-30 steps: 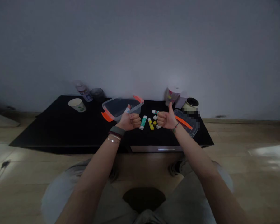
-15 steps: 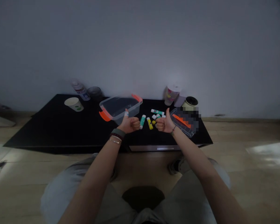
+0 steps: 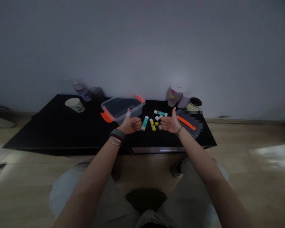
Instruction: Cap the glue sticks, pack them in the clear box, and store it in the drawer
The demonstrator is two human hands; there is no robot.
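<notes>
Left of centre you see a cup [image 3: 75,105], a bottle [image 3: 82,91] and a dark bowl [image 3: 96,94]; right of centre, a tumbler [image 3: 174,96], a box [image 3: 183,102] and a jar [image 3: 194,106]; at your frame's lower left, a cord [image 3: 1,166] on the floor [image 3: 26,177]

A long black table [image 3: 49,129] with lots of little things on it.
On the left are a paper cup [image 3: 79,107] with green leaves, a bottle [image 3: 82,91] and a dark round pot [image 3: 96,94]. Near the middle sits a see-through box [image 3: 138,111] with orange bits at its ends. Beside it lie a green tube [image 3: 144,123] and a yellow tube [image 3: 152,124], with a yellow cap [image 3: 156,124] and some little white bits [image 3: 157,118] close by. Another green tube [image 3: 160,113] lies behind them. On the right are a flat lid [image 3: 191,131] with an orange strip, a cup with coloured spots [image 3: 175,96], a pale block [image 3: 183,102] and a cream jar [image 3: 193,109].
</notes>
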